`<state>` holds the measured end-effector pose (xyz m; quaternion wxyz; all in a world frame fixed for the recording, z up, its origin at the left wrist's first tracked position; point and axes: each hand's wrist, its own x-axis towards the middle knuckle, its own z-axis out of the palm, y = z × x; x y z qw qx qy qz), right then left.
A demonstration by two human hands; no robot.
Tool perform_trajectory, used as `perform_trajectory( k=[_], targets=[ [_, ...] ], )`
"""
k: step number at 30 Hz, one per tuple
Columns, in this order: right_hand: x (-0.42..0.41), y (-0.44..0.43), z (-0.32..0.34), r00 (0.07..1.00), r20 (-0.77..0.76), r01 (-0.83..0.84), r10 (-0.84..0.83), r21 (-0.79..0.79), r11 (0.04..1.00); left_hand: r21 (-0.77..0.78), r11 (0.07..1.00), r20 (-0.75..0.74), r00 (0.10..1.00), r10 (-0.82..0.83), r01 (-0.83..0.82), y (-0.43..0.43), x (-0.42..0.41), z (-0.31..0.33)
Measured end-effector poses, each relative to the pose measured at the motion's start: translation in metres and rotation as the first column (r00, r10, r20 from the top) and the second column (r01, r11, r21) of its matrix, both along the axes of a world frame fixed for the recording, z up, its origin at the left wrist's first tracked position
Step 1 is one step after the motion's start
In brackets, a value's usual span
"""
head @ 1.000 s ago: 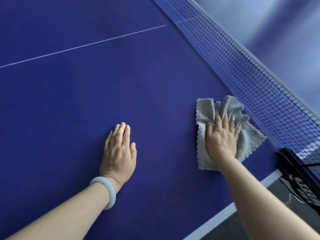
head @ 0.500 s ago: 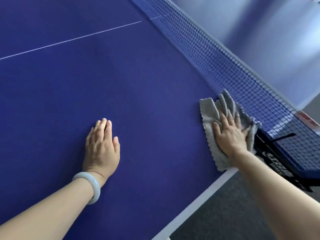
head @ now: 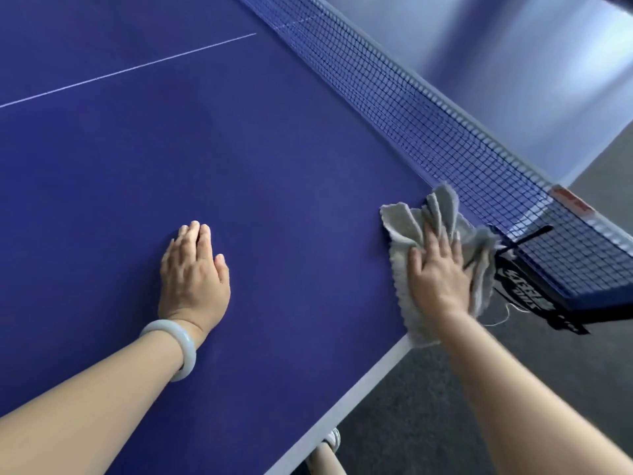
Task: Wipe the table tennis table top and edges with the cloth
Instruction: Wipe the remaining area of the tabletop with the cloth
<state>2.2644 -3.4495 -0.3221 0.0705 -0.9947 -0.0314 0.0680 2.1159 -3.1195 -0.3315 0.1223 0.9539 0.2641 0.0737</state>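
Head cam, only view I've got: my right hand point(head: 440, 272) lies flat w/ fingers spread, palm pressing down on the grey cloth point(head: 404, 275), not gripping it, just pinning it to the surface. Cloth is bunched and folded under and around my fingers, sitting at the corner of the blue table top point(head: 239, 159) where the net point(head: 445, 132) meets the side edge; its far folds touch the bottom of the net, its near end laps over the white edge strip point(head: 359, 382) and hangs a bit past it, and its right side droops off the table by the black net clamp point(head: 527, 289). Clamp has white lettering, can't read it properly. A thin white string dangles below the clamp, against the grey floor point(head: 479, 389). My left hand point(head: 193, 272) is well apart from the right, flat on the bare blue surface, fingers close together, thumb out to the side, holding nothing. Pale bangle point(head: 174, 344) on that wrist. Both forearms bare, coming in from the bottom of frame. Thin white centre line point(head: 137, 68) runs across the table top far from me, toward the net. Beyond the net the other half of the table looks lighter w/ glare. Net's top band carries a red label point(head: 568, 200) near the post end. Under the table edge, bottom of frame, a bit of a white shoe point(head: 334, 438) shows.
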Motion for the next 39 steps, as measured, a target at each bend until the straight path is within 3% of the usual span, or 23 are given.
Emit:
perform_trajectory(
  k=[2,4,6,8,10,13,15,19,23,25,27,28,30,31,32,33,34,36,37,39],
  targets=[
    [-0.042,0.038,0.000,1.000,-0.013,-0.009,0.008,-0.032,0.999,0.003,1.000,-0.003,1.000,-0.001,0.001,0.000,0.000,0.000],
    [-0.100,0.078,0.000,0.969,0.044,-0.242,0.242,-0.024,0.970,-0.008,1.000,0.001,1.000,-0.003,0.003,0.001,0.000,0.001],
    [-0.149,0.099,-0.003,0.807,0.089,-0.587,0.584,0.009,0.810,-0.021,1.000,0.016,1.000,-0.008,0.008,0.003,0.000,0.001],
    [-0.147,0.094,-0.002,0.658,0.051,-0.753,0.751,0.013,0.658,-0.060,0.998,0.035,0.999,-0.006,0.008,0.006,-0.002,0.001],
    [-0.115,0.077,-0.002,0.704,0.044,-0.711,0.709,0.042,0.702,-0.125,0.992,0.068,0.998,-0.016,0.025,0.010,-0.005,0.002],
    [-0.073,0.064,0.001,0.896,0.043,-0.445,0.443,0.063,0.894,-0.291,0.950,0.174,0.983,-0.060,0.110,0.015,-0.017,0.010],
    [-0.066,0.068,-0.003,0.935,0.056,-0.353,0.350,0.060,0.934,-0.336,0.931,0.173,0.981,-0.086,0.141,0.015,-0.041,0.014],
    [-0.072,0.074,-0.004,0.962,0.054,-0.271,0.269,0.048,0.961,-0.083,0.991,0.057,0.993,-0.100,0.104,0.006,-0.128,0.008],
    [-0.098,0.110,-0.006,0.999,0.025,-0.031,0.030,0.050,0.998,0.064,0.994,-0.073,0.993,-0.088,0.093,-0.007,-0.165,0.002],
    [-0.140,0.143,-0.007,0.994,0.047,-0.103,0.100,0.056,0.993,0.081,0.992,-0.082,0.993,-0.085,0.092,-0.008,-0.162,0.002],
    [-0.196,0.166,-0.007,0.924,0.103,-0.378,0.368,0.111,0.919,0.076,0.993,-0.089,0.992,-0.085,0.092,-0.008,-0.161,0.003],
    [-0.220,0.170,-0.005,0.836,0.115,-0.549,0.537,0.136,0.825,0.072,0.994,-0.088,0.993,-0.081,0.088,-0.009,-0.161,0.004],
    [-0.234,0.160,0.003,0.554,0.123,-0.830,0.823,0.164,0.534,0.063,0.994,-0.073,0.994,-0.081,0.086,-0.009,-0.161,0.004],
    [-0.217,0.151,0.007,0.435,0.141,-0.895,0.889,0.179,0.409,0.059,0.994,-0.064,0.994,-0.083,0.087,-0.010,-0.162,0.005],
    [-0.194,0.138,0.008,0.383,0.160,-0.918,0.910,0.172,0.356,0.053,0.995,-0.063,0.995,-0.084,0.087,-0.010,-0.162,0.006],
    [-0.170,0.125,0.009,0.419,0.161,-0.906,0.894,0.144,0.399,0.049,0.995,-0.065,0.994,-0.084,0.087,-0.010,-0.162,0.006],
    [-0.145,0.112,0.008,0.540,0.139,-0.841,0.830,0.101,0.531,0.049,0.995,-0.067,0.994,-0.083,0.086,-0.010,-0.162,0.006],
    [-0.102,0.089,0.009,0.856,0.083,-0.514,0.510,0.038,0.857,0.043,0.996,-0.071,0.995,-0.072,0.075,-0.010,-0.162,0.006],
    [-0.095,0.087,0.009,0.940,0.040,-0.339,0.338,0.030,0.940,0.039,0.997,-0.070,0.995,-0.066,0.069,-0.010,-0.162,0.005],
    [-0.112,0.100,0.006,0.990,0.007,-0.140,0.140,0.047,0.989,0.033,0.997,-0.061,0.996,-0.064,0.066,-0.010,-0.162,0.002]
  ],
)
